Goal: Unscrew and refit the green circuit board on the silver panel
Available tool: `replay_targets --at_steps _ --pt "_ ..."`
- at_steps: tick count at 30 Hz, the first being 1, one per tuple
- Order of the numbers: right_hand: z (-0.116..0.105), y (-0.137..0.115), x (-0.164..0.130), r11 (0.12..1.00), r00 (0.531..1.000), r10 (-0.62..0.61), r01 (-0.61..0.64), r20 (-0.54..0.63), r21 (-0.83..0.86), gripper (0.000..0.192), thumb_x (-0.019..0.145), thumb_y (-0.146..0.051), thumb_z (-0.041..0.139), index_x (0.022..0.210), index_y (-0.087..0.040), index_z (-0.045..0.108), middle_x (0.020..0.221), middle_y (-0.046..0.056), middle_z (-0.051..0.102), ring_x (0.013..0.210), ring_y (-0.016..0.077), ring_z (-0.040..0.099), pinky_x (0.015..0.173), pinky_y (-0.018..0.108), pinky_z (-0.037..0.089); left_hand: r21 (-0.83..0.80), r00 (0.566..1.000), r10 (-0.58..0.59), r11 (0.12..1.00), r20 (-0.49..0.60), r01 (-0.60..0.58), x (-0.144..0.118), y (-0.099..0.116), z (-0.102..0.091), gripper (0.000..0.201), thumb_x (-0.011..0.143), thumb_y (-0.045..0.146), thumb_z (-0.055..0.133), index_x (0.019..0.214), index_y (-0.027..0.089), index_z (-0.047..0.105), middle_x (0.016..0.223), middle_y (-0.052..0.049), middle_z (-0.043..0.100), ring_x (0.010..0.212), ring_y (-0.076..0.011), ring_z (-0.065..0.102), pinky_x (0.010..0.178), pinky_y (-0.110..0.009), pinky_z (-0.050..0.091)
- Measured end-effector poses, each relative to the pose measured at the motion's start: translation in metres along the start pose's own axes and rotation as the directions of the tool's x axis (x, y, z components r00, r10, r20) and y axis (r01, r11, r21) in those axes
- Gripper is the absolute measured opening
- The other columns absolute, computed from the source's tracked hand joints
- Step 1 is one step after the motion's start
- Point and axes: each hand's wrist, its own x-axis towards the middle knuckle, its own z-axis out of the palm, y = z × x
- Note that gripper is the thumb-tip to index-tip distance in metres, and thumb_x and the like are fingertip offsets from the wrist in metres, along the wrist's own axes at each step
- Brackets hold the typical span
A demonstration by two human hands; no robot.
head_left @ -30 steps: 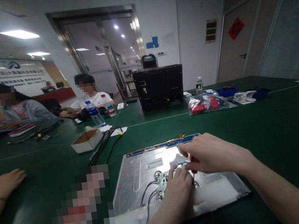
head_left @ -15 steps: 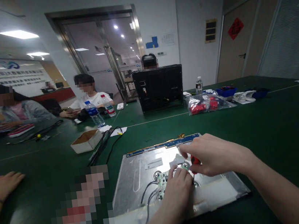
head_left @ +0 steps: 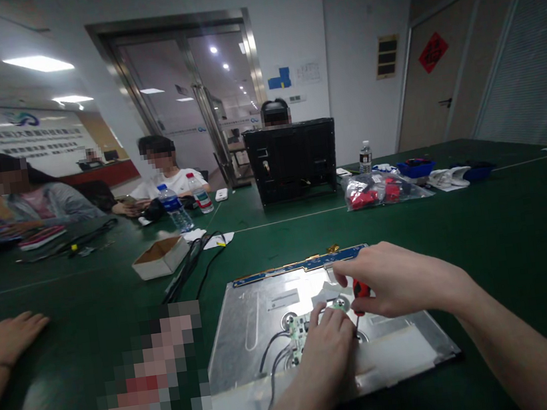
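Right hand [head_left: 394,280] is closed around a red-handled screwdriver [head_left: 358,291], tip down on the small green circuit board [head_left: 297,331] at the middle of the metal panel [head_left: 253,322], which lies flat on the green tabletop [head_left: 508,228]. Left hand [head_left: 329,345] presses flat on the board, fingers curled, holding nothing. Step looks like working a board screw; next needs the tip kept seated. Black wires [head_left: 271,360] run from the board at 7 o'clock. Cardboard box [head_left: 159,257] at 10 o'clock, another person's hand [head_left: 10,332] at 9, both well clear.
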Motion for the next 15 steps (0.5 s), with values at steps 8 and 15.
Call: replay_targets --at_steps 8,15 --pt "-0.0022 0.0027 -0.0022 1.000 1.000 -0.002 0.002 -0.010 -0.005 0.023 0.076 -0.028 0.061 0.099 -0.023 0.059 0.081 0.002 0.067 0.069 0.0182 0.058 0.054 0.026 0.029 -0.022 1.000 0.001 1.000 0.005 -0.001 -0.0001 -0.0015 0.0002 0.007 0.089 0.014 0.055 0.091 0.017 0.060 0.096 -0.003 0.063 0.096 -0.0191 0.056 0.105 -0.040 0.030" --pt "-0.0025 0.0005 -0.0017 1.000 1.000 -0.011 0.010 0.020 0.025 0.017 0.078 -0.030 0.060 0.093 -0.021 0.059 0.079 0.001 0.067 0.071 0.0178 0.057 0.056 0.027 0.029 -0.045 1.000 -0.004 0.999 0.004 0.004 -0.0017 -0.0016 -0.0023 0.006 0.087 0.013 0.056 0.088 0.017 0.060 0.092 -0.003 0.062 0.094 -0.0191 0.056 0.104 -0.040 0.030"
